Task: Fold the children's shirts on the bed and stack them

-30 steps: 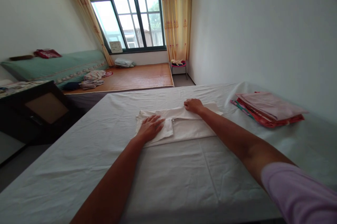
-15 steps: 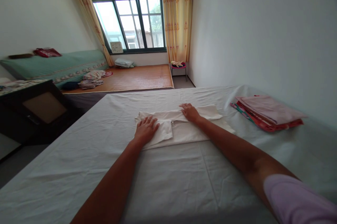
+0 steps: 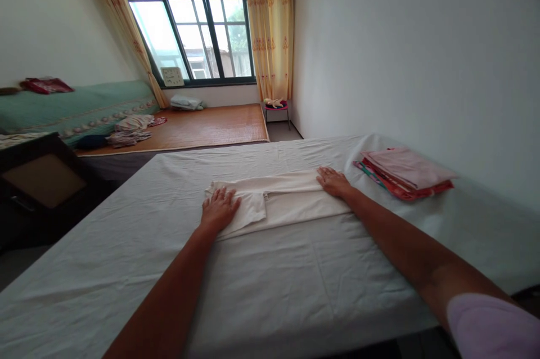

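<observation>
A white garment, which looks like a shirt [image 3: 291, 198], lies folded into a long strip on the white-sheeted table [image 3: 261, 286]. A short sleeve-like flap is turned over its left part. My left hand [image 3: 219, 210] rests flat on the left end of the cloth, fingers spread. My right hand [image 3: 333, 180] lies flat on the right end, fingers stretched out. To the right of it sits a stack of folded clothes [image 3: 407, 173], pink on top with red and green layers below.
Beyond the table stands a bed with a brown mat [image 3: 211, 125], with rumpled clothes [image 3: 133, 125] on it. A dark cabinet [image 3: 40, 184] is at the left. A small stool [image 3: 276, 106] stands by the curtain, and a white wall [image 3: 400, 55] runs along the right.
My right hand has slid rightward along the cloth to its right end. The left hand stays on the left end. The view has turned slightly to the right.
</observation>
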The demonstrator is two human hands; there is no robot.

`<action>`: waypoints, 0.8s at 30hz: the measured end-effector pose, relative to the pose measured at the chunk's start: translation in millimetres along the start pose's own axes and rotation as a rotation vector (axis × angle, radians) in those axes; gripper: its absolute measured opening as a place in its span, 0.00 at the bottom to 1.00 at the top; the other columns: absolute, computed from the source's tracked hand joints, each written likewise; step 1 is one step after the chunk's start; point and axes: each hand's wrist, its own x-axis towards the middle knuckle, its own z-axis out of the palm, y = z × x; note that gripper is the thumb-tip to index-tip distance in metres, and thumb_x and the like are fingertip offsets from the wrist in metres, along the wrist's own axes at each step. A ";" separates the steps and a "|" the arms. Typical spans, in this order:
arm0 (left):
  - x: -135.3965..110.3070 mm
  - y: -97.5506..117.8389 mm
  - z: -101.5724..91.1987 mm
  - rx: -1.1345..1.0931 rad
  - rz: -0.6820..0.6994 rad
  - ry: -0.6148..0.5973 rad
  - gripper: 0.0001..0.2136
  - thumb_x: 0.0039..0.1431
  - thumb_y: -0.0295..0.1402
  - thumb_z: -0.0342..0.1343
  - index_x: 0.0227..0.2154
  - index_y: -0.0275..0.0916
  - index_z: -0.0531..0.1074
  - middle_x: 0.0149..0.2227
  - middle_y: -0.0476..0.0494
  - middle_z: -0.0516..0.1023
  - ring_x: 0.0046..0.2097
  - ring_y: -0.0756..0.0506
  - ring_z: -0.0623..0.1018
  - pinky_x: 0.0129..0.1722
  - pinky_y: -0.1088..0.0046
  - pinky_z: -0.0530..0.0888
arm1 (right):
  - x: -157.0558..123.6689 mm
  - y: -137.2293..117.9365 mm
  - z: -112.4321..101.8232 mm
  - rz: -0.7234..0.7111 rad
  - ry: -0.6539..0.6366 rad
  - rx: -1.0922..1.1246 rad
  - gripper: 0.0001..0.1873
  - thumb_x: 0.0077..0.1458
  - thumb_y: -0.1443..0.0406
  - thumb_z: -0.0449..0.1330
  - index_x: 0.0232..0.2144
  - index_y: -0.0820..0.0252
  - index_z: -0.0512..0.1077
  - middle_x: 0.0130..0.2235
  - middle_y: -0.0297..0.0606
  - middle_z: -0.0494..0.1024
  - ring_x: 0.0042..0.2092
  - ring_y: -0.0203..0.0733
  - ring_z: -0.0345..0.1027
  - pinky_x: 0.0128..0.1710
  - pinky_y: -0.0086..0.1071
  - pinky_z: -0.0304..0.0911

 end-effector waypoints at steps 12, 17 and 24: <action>-0.7 -6.9 5.2 -0.046 0.041 0.033 0.26 0.65 0.50 0.36 0.61 0.48 0.61 0.67 0.40 0.55 0.67 0.37 0.54 0.60 0.45 0.55 | -39.0 35.9 -21.4 0.288 0.096 0.064 0.20 0.54 0.55 0.58 0.43 0.63 0.74 0.41 0.45 0.79 0.41 0.45 0.73 0.36 0.30 0.62; -3.0 -9.6 4.5 -0.070 0.056 0.029 0.25 0.65 0.48 0.36 0.61 0.48 0.61 0.67 0.41 0.56 0.67 0.37 0.55 0.60 0.45 0.55 | -33.5 31.3 -33.2 0.306 -0.061 0.080 0.18 0.51 0.54 0.61 0.29 0.65 0.77 0.31 0.46 0.79 0.37 0.48 0.74 0.31 0.30 0.59; -3.9 -12.4 4.2 -0.076 0.064 0.035 0.24 0.65 0.48 0.37 0.60 0.48 0.62 0.66 0.42 0.57 0.67 0.38 0.55 0.61 0.48 0.56 | -18.9 1.6 -51.5 0.278 -0.078 0.248 0.09 0.47 0.65 0.61 0.30 0.67 0.76 0.27 0.39 0.76 0.28 0.39 0.70 0.24 0.26 0.57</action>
